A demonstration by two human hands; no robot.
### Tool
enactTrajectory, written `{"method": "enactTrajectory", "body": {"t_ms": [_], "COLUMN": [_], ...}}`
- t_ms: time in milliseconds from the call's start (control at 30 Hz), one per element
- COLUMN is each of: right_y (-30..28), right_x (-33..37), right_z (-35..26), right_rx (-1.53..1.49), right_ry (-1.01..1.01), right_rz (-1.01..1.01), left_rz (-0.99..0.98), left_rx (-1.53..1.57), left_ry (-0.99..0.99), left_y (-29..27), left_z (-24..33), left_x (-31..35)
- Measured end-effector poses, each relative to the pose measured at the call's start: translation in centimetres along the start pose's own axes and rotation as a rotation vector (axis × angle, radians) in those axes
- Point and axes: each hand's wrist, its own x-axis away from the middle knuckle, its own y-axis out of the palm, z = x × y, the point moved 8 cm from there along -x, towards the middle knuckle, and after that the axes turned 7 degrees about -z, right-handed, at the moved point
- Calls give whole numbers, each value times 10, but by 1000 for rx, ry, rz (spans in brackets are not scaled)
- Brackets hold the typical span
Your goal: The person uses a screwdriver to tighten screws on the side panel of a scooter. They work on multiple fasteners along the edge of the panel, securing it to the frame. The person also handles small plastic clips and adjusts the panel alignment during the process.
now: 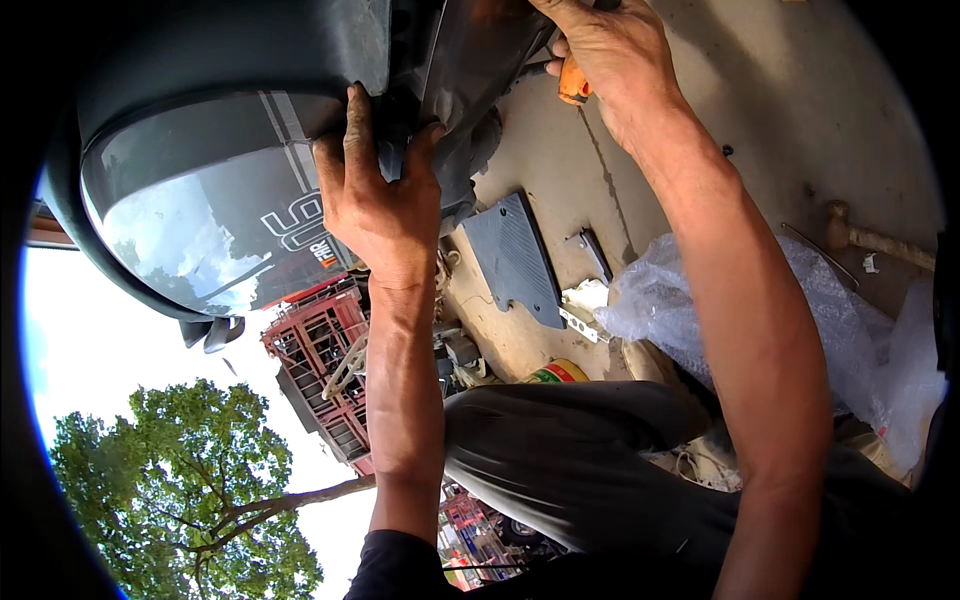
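Observation:
A glossy dark grey scooter body panel [190, 200] with stripes and lettering fills the upper left. My left hand [380, 205] presses against its edge, fingers spread. The index finger points up along the seam, and the thumb reaches across a dark gap to a second brown-grey panel [475, 60]. At the top, my right hand [615, 55] is closed around an orange tool handle [573, 82] beside that second panel. The tool's working end is out of sight, and some fingers of the right hand are cut off by the picture's edge.
On the concrete floor lie a flat ribbed grey panel [515, 258], a small black part [595, 254], a white bracket [585, 305] and clear bubble wrap [655, 300]. A hammer [880, 240] rests farther right. My bent knee [560, 450] is below; a red metal frame [320, 365] stands outside.

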Motion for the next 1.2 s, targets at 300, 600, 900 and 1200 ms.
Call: {"method": "enactTrajectory", "body": {"t_ms": [300,600,900,1200], "right_y": [0,-32,-43,-79], "right_x": [10,52,145,122], "right_z": [8,32,89,51], "right_rx": [115,516,982,757], "right_ry": [27,61,97,41], "right_rz": [164,144,-40,21], "left_rz": [115,149,93,43], "left_rx": [-29,-1,0,6], "left_ry": [66,63,41,43], "left_y": [-3,-3,-5,-23], "left_z": [-1,-4,0,11], "left_x": [11,13,13,12]}}
